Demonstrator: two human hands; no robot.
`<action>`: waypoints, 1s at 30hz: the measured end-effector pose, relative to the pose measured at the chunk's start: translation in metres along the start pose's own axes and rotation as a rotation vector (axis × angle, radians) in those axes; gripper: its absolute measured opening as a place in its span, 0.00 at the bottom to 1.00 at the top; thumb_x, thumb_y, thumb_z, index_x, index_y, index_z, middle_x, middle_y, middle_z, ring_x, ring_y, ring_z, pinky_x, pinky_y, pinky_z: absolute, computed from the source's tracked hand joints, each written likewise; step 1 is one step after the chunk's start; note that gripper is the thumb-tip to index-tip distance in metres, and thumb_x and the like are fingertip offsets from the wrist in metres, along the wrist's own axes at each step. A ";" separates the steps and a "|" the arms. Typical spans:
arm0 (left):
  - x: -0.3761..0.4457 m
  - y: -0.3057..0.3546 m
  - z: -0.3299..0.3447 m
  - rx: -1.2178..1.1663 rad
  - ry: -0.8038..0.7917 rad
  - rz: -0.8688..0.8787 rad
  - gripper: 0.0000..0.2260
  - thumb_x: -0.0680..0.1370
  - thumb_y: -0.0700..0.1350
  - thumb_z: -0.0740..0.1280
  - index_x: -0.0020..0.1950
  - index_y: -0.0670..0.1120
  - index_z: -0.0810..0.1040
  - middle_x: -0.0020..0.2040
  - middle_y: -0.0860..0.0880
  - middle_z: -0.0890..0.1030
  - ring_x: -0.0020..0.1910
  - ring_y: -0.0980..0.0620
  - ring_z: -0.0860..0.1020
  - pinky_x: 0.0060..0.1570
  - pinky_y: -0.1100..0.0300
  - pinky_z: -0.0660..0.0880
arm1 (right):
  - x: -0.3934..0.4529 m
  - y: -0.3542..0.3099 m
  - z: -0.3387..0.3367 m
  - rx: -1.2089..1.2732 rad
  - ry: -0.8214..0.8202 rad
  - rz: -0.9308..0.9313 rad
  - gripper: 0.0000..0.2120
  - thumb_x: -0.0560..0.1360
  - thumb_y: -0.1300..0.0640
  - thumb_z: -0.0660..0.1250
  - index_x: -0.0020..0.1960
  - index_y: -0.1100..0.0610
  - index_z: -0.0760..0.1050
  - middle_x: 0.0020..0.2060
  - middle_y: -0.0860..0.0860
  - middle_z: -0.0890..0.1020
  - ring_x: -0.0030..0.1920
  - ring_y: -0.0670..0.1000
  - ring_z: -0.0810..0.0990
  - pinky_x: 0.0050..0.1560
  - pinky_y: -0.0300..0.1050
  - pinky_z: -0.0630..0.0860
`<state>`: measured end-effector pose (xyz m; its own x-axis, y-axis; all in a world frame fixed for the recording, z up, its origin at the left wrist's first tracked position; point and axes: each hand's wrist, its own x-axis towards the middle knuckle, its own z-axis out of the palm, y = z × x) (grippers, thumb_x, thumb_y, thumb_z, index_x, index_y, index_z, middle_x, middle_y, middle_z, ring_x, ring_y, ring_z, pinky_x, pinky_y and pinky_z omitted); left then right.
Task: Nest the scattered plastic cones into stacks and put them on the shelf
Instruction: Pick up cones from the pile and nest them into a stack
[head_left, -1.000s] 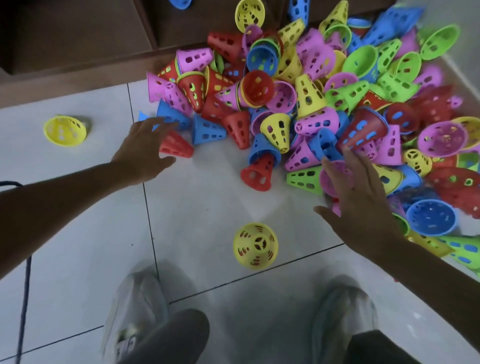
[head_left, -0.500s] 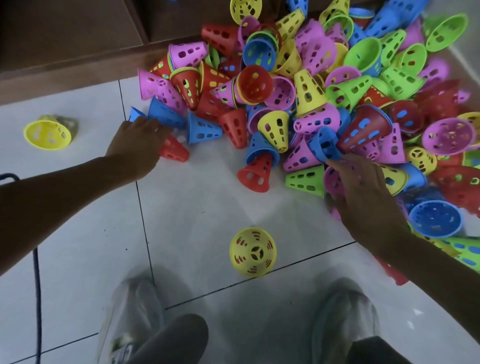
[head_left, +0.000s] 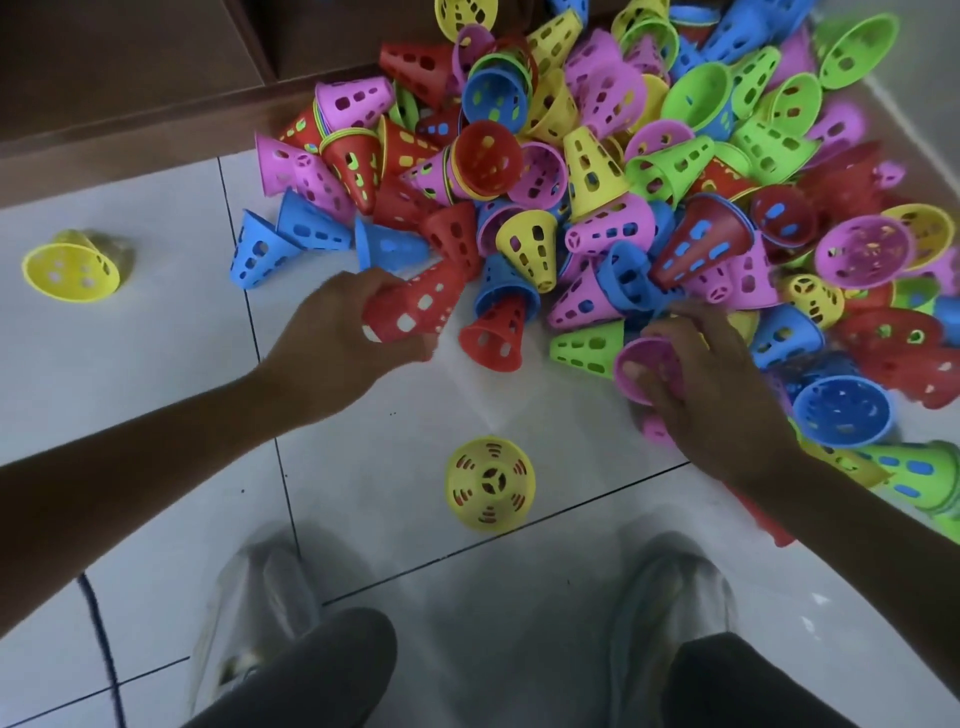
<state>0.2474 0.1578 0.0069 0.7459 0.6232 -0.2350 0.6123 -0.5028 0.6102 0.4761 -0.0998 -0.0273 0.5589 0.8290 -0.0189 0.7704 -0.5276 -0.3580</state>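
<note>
Left hand (head_left: 332, 338) grips red cone (head_left: 415, 306) | right hand (head_left: 711, 384) grips pink cone (head_left: 644, 364)

this looks like a room in a home; the floor (head_left: 156, 395) has big shiny white tiles with dark lines between them; a low brown wooden shelf (head_left: 130, 78) stands at the back; a big heap of toy cones (head_left: 597, 171) in many colours lies on the tiles

Cone pile (head_left: 597, 171) before shelf (head_left: 130, 67) (two strays nearer)
</note>
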 end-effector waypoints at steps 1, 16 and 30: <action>-0.009 0.011 0.003 -0.062 -0.024 0.004 0.22 0.71 0.60 0.74 0.61 0.55 0.73 0.55 0.55 0.77 0.49 0.56 0.75 0.46 0.65 0.71 | -0.001 0.000 0.002 0.020 -0.005 0.004 0.16 0.79 0.46 0.63 0.61 0.56 0.71 0.67 0.56 0.68 0.64 0.57 0.72 0.59 0.51 0.75; -0.084 0.043 0.031 -0.374 -0.135 0.043 0.29 0.66 0.72 0.65 0.63 0.62 0.73 0.56 0.69 0.78 0.57 0.69 0.76 0.53 0.65 0.73 | -0.035 -0.019 0.026 0.169 0.039 -0.052 0.13 0.77 0.47 0.67 0.56 0.55 0.76 0.56 0.50 0.77 0.52 0.49 0.76 0.55 0.50 0.76; -0.102 0.027 0.049 -0.081 -0.172 0.188 0.32 0.66 0.68 0.71 0.67 0.64 0.67 0.61 0.71 0.68 0.59 0.69 0.66 0.56 0.78 0.62 | -0.068 -0.037 0.047 0.285 -0.112 0.152 0.35 0.74 0.51 0.75 0.74 0.53 0.61 0.68 0.51 0.71 0.65 0.51 0.74 0.63 0.45 0.74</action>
<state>0.2006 0.0510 0.0109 0.8823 0.4089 -0.2330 0.4412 -0.5463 0.7120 0.3952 -0.1278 -0.0572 0.6120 0.7681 -0.1886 0.5552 -0.5871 -0.5891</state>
